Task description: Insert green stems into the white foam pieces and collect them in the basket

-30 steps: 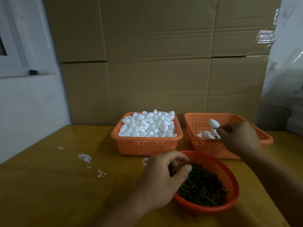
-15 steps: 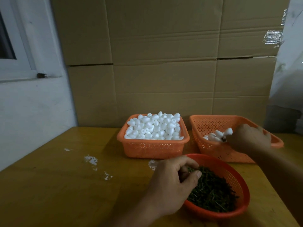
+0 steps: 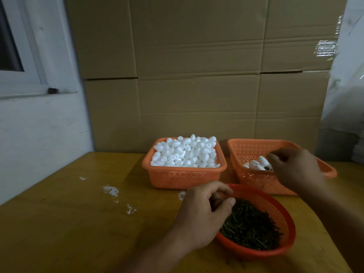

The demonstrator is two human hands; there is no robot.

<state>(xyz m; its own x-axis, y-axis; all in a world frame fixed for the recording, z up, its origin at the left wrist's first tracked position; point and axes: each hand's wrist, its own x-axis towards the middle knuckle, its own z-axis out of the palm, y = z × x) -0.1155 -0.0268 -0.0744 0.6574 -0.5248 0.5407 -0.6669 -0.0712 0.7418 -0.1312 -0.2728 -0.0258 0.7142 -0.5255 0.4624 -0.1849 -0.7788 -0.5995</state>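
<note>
A square orange basket [image 3: 183, 175] at the back holds a heap of white foam pieces [image 3: 187, 152]. To its right, a second orange basket [image 3: 254, 181] contains a few finished foam pieces [image 3: 256, 164]. My right hand [image 3: 295, 168] hovers over that basket with loosely curled fingers and holds nothing; its fingertips are just above the pieces. A round orange basket [image 3: 275, 207] in front is full of green stems [image 3: 250, 227]. My left hand [image 3: 202, 213] is at its near-left rim, fingers and thumb curled over the stems. Whether it holds a stem is hidden.
The baskets stand on a yellow wooden table [image 3: 78, 223] with white crumbs [image 3: 111, 191] on its left part. Stacked cardboard boxes [image 3: 197, 85] close off the back. A white wall with a window frame [image 3: 23, 79] runs along the left.
My right hand lowered a foam piece on a stem into the right basket and let it go. My left hand stayed at the stem basket; the view shifted slightly.
</note>
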